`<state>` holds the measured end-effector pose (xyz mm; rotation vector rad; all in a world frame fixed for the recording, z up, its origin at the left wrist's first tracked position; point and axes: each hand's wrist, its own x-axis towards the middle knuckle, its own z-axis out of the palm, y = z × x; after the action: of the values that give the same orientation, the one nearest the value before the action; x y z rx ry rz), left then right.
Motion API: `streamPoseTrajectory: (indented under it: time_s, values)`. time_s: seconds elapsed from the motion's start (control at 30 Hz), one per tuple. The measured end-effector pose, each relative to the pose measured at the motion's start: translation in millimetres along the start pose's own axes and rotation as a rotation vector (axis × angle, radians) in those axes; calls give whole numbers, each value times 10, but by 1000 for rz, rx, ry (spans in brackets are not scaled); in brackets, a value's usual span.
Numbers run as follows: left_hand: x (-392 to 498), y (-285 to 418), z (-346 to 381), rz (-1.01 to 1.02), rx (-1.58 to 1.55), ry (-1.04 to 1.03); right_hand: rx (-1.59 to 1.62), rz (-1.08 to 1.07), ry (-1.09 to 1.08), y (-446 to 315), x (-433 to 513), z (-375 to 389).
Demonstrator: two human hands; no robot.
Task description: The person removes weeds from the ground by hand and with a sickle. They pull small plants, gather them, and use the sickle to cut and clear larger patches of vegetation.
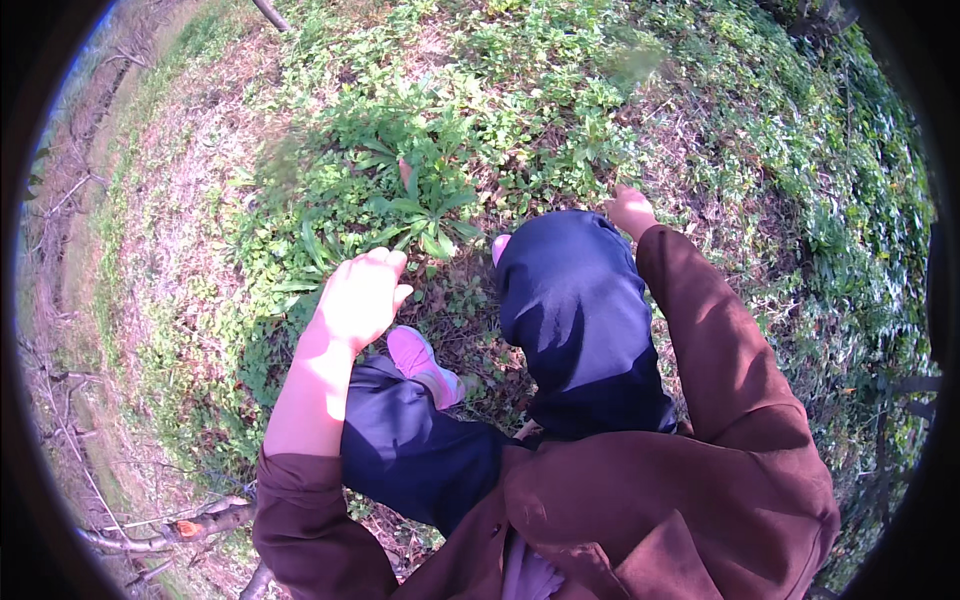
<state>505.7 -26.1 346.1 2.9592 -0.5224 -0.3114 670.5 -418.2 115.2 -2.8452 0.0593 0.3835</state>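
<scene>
My left hand [365, 291] is over low green weeds in bright sun. Its fingers are loosely bent, with a gap to the thumb and nothing seen in it; the underside is hidden. Just past its fingertips grows a leafy rosette weed [426, 221] with long narrow leaves. Beyond my raised knee in dark blue trousers [577, 292], my right hand [630, 208] reaches down to the ground plants [592, 142]. Only part of that hand shows, and whether its fingers pinch anything is unclear.
My pink shoe [420, 360] rests on the ground between my legs; the other shoe [500, 247] is mostly covered by the knee. Cut branches [202, 525] lie at the lower left. Dense leafy growth [862, 247] lines the right side. Dry grass [202, 157] covers the left.
</scene>
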Motion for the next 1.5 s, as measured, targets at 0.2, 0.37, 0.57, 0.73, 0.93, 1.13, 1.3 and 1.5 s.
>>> streamPoseTrajectory:
  time_s: [0.2, 0.37, 0.57, 0.73, 0.93, 1.13, 1.3, 1.5]
  values:
    - [77, -228, 194, -28, -132, -195, -157, 84, -152, -199, 558, 123]
    - [233, -413, 358, -37, -220, -198, -104, 97, -137, -186, 875, 466]
    - [598, -620, 617, 51, -363, -260, -124, -72, 22, -144, 1294, 815]
    - [970, -792, 825, -19, -399, -316, 200, -45, 116, -32, 1445, 859]
    - [1136, -825, 991, 7, -338, -431, 198, 97, 219, -168, 1464, 985]
    - [1184, -825, 1025, 23, -373, -431, 149, 109, -143, -149, 1806, 743]
    - [1166, -839, 1056, 16, -410, -455, 118, 57, -19, -55, 1894, 701]
    - [1178, -835, 1113, 64, -431, -427, 737, 261, 299, 3, 1785, 1149]
